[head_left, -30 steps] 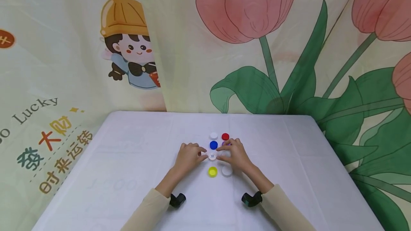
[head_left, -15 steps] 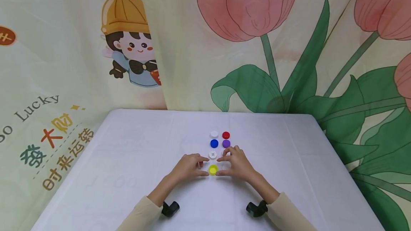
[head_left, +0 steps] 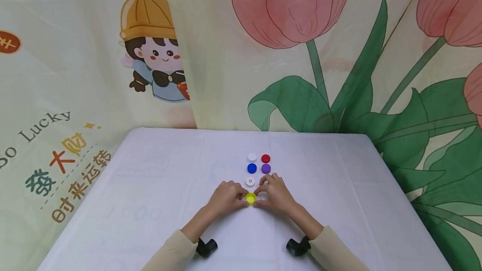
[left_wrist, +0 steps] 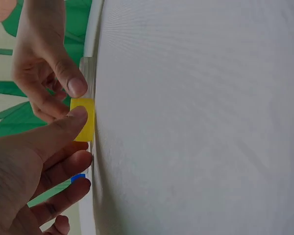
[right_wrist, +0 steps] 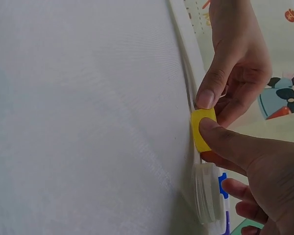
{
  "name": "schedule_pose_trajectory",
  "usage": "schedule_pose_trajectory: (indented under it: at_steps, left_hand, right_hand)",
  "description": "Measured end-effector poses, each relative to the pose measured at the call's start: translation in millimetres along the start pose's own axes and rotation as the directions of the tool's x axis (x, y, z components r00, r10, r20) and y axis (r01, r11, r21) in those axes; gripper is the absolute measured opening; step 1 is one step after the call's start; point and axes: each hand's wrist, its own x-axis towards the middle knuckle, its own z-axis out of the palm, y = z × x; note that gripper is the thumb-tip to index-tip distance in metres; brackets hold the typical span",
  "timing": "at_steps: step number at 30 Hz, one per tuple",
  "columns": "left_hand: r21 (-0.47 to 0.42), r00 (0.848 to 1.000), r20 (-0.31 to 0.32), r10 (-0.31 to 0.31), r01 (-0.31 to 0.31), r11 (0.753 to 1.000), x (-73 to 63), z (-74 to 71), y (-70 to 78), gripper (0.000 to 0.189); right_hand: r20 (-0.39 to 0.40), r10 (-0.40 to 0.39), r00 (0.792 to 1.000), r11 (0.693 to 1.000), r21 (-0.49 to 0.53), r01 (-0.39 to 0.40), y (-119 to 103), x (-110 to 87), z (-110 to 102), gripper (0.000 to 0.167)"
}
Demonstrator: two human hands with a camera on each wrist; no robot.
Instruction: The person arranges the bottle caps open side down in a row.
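A yellow bottle cap (head_left: 250,198) lies on the white table between both hands. My left hand (head_left: 227,198) pinches its left side with thumb and forefinger; in the left wrist view the thumb lies across the yellow cap (left_wrist: 88,128). From the other side my right hand (head_left: 276,195) pinches it too, its thumb on the yellow cap (right_wrist: 197,128) in the right wrist view. Just beyond sits a white cap (head_left: 250,181) with a square mark. A clear whitish round lid (right_wrist: 206,193) stands beside my right fingers, partly hidden by that hand in the head view.
Farther back in two columns lie a blue cap (head_left: 252,168), a purple cap (head_left: 266,168), a white cap (head_left: 252,157) and a red cap (head_left: 265,158). The white tabletop (head_left: 169,166) stretches to both sides, with a printed curtain (head_left: 214,53) behind.
Both hands have come from the white marked cap toward the near edge, first around the yellow cap, then closing in on it. The yellow cap stays in nearly the same place.
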Motion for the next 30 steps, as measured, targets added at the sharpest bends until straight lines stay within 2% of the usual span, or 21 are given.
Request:
schedule_pose_trajectory:
  at_steps: [7,12,15,19,24,27,30]
  left_hand:
    - [-0.006,0.998,-0.057,0.025,-0.025,1.0,3.5,-5.6,1.6,0.032]
    - [-0.061,0.985,-0.162,0.054,-0.065,0.996,6.9,-28.5,6.0,0.031]
    - [-0.081,0.963,-0.251,0.094,-0.118,0.99,9.7,-45.6,11.2,0.031]
    - [-0.076,0.921,-0.359,0.148,-0.187,0.979,10.7,-66.5,20.4,0.032]
    - [-0.087,0.876,-0.444,0.188,-0.251,0.964,9.0,-84.5,31.0,0.032]
    - [-0.102,0.86,-0.468,0.202,-0.279,0.955,8.1,-89.6,34.1,0.032]
    - [-0.124,0.858,-0.476,0.195,-0.284,0.951,7.9,-91.6,36.1,0.033]
  right_hand:
    - [-0.032,-0.021,0.999,0.999,0.023,0.022,-2.3,1.8,-8.6,0.031]
    - [-0.126,-0.027,0.992,0.995,0.094,0.039,-6.5,4.3,-31.5,0.031]
    - [-0.213,-0.046,0.976,0.986,0.149,0.079,-10.5,5.1,-47.4,0.031]
    - [-0.325,-0.096,0.941,0.969,0.184,0.163,-17.2,3.9,-65.7,0.032]
    - [-0.42,-0.15,0.895,0.946,0.203,0.253,-25.1,0.5,-81.9,0.033]
    - [-0.444,-0.172,0.88,0.936,0.206,0.287,-28.3,-1.5,-87.8,0.033]
    - [-0.455,-0.182,0.872,0.932,0.204,0.301,-29.8,-2.9,-91.4,0.033]
